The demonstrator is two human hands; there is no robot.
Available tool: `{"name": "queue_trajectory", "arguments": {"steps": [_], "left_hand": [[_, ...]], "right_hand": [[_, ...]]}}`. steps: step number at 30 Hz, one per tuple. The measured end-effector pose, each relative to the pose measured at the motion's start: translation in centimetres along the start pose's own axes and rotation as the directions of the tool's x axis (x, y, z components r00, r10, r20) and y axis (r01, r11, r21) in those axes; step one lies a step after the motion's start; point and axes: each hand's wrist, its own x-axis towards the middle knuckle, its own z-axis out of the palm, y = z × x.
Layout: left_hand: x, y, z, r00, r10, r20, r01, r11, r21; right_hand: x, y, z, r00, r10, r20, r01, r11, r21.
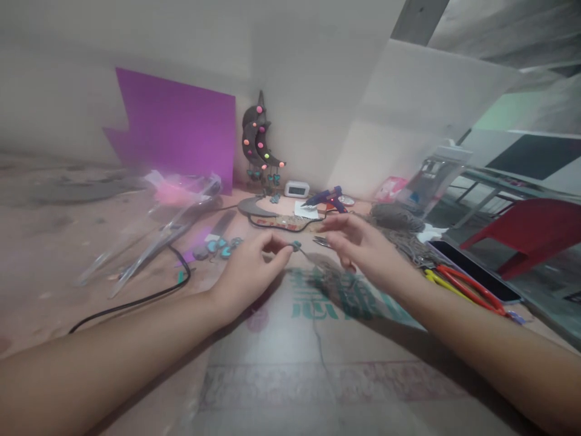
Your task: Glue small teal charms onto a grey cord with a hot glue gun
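Observation:
My left hand (pixel 261 263) pinches a small grey and teal piece (pixel 296 246) between thumb and forefinger. A thin grey yarn (pixel 320 345) trails from around there down across the plastic sheet (pixel 267 369). To the right, my right hand (pixel 354 242) is closed around small scissors (pixel 321 241); only their pointed metal blades show, aimed left at the piece but apart from it, and the handles are hidden in the palm. Several grey and blue pieces (pixel 222 248) lie left of my left hand.
Behind stand a moon-shaped hanging ornament (pixel 261 139), a white digital clock (pixel 297 189) and a glue gun (pixel 324 198) with a black cord. On the right are grey yarn (pixel 397 217), red-handled pliers (pixel 472 287) and a phone (pixel 474 269). Purple card (pixel 181 133) leans on the wall.

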Motion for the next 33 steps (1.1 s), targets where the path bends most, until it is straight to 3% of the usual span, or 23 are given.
{"name": "queue_trajectory", "arguments": {"steps": [2,5,7,10,12,15,19,26,33], "left_hand": [[0.0,0.2,-0.1,1.000,0.019,-0.023,-0.018,1.000,0.018],[0.1,0.3,-0.1,1.000,0.019,-0.012,-0.019,0.999,0.033],[0.1,0.3,0.0,1.000,0.017,-0.002,-0.017,0.999,0.033],[0.1,0.1,0.0,0.999,0.028,0.022,-0.028,0.999,0.018],[0.1,0.1,0.0,0.999,0.034,0.041,-0.035,0.999,0.009],[0.0,0.0,0.1,0.998,0.026,0.053,-0.026,1.000,0.000],[0.0,-0.1,0.1,0.997,0.027,0.078,-0.027,1.000,-0.002],[0.0,-0.5,0.2,0.996,0.039,0.086,-0.038,0.999,-0.008],[0.0,-0.4,0.3,0.994,0.044,0.098,-0.044,0.999,0.000]], "right_hand": [[-1.4,-0.5,1.4,0.987,0.096,0.128,-0.112,0.987,0.117],[-2.0,0.1,2.6,0.965,0.145,0.216,-0.181,0.971,0.155],[-1.9,1.0,2.8,0.975,0.097,0.200,-0.120,0.987,0.108],[-1.6,1.9,2.5,0.987,-0.128,0.102,0.139,0.983,-0.116],[-1.5,2.2,2.1,0.956,-0.287,0.062,0.292,0.908,-0.299],[-1.3,2.6,1.7,0.904,-0.424,0.055,0.402,0.799,-0.447],[-1.3,2.9,1.5,0.860,-0.505,0.071,0.468,0.726,-0.504],[-1.2,2.8,1.5,0.823,-0.563,0.078,0.519,0.689,-0.506],[-1.4,2.6,1.7,0.862,-0.499,0.084,0.476,0.743,-0.470]]}}
